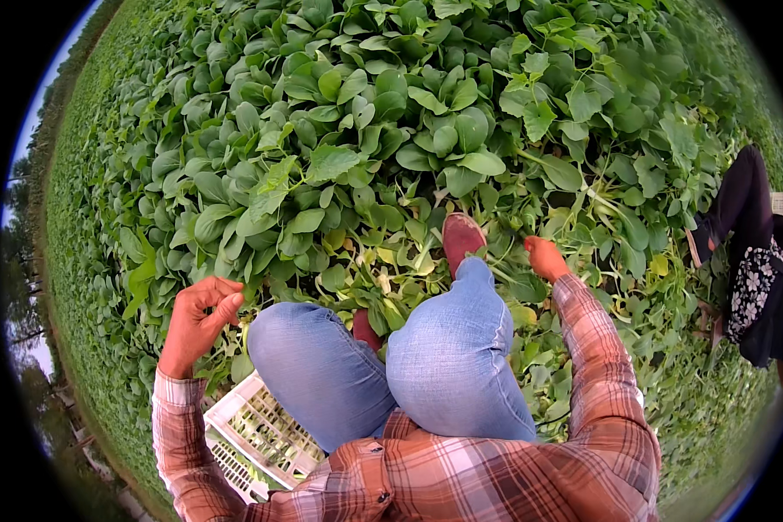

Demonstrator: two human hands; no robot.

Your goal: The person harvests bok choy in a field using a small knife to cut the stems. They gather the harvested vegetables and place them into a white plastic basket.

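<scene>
My left hand [199,320] hangs above the leaves beside my left knee, fingers loosely curled and the thumb apart from them, with nothing visible in it. Low in front of my right foot's side, my right hand [547,258] is curled close to the stems. Whether it grips anything is hidden by the fingers. Around it lie long-stemmed green leaves [525,287] and flattened, yellowing foliage. Dense leafy greens [378,98], which look like pak choi, stand before me. A broader, lobed-leaf plant [538,121] grows among them.
A white plastic crate [231,395] with pale green stalks inside stands by my left hip. My red shoe [463,238] is planted at the edge of the standing greens. At far right is another person [750,209] in dark trousers, with a pale crate [781,203] behind.
</scene>
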